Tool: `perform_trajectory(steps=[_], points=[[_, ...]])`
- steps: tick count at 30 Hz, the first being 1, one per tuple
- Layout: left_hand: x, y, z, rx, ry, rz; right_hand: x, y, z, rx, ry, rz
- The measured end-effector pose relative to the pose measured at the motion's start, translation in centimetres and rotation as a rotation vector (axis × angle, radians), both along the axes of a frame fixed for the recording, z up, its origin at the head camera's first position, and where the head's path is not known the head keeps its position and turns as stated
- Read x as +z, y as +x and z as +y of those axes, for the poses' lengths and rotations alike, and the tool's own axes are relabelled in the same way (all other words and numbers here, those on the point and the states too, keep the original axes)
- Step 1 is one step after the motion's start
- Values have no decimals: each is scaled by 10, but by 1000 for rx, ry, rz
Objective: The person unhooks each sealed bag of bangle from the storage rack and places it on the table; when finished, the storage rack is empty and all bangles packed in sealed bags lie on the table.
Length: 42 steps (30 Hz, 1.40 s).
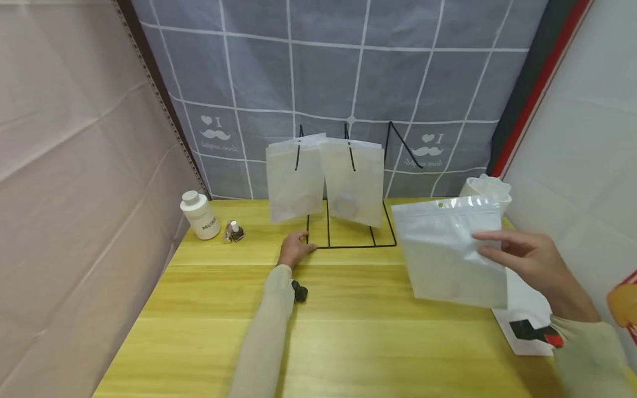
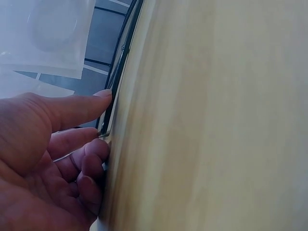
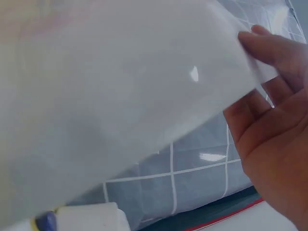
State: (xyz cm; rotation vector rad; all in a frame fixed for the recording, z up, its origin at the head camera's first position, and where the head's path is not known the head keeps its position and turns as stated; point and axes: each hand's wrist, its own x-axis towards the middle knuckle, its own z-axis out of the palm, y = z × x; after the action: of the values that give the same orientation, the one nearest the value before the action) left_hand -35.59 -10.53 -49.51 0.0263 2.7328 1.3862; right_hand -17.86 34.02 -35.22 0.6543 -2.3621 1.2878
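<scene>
Pinching white pouch (image 1: 445,262) off-centre in right hand (image 1: 537,262) (hence may swing); gripping wire rack (image 1: 355,247) in left hand (image 1: 293,250); could tip if bumped.

Looks like a small cloth-walled booth set up round a bench (image 1: 348,342), wood-grain top, at 6 o'clk; home vs. studio, can't tell. Grey grid-print fabric (image 1: 328,72) w/ moustache motifs (image 1: 215,134) hangs at 12, plain pale cloth (image 1: 74,193) at 9, white cloth (image 1: 579,138) at 3. Wire rack (image 1: 355,247) nr ctr. w/ hung zip bags (image 1: 296,182) = slight shop-display look.
</scene>
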Motion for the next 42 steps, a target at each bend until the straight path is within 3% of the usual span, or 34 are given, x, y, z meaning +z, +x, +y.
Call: perform_trajectory(steps=[3,6,8,11,17,26,34,42], points=[[2,0,0,2,-12,-5,-9,11,8,-16,-102,-259],[6,-1,-1,7,-20,1,-30,-2,20,-67,-140,-538],[7,-2,-1,13,-20,8,-48,-17,28,-124,-64,-669],[8,-2,-1,10,-16,7,-73,-39,38,-153,50,-776],[7,-1,3,0,-14,-4,-106,-59,55,-151,189,-811],[6,1,2,-13,-32,6,-120,-66,67,-208,254,-867],[4,2,1,-19,-45,-2,-134,-71,66,-129,394,-711],[2,0,1,-9,-45,-13,-138,-68,62,-174,366,-721]])
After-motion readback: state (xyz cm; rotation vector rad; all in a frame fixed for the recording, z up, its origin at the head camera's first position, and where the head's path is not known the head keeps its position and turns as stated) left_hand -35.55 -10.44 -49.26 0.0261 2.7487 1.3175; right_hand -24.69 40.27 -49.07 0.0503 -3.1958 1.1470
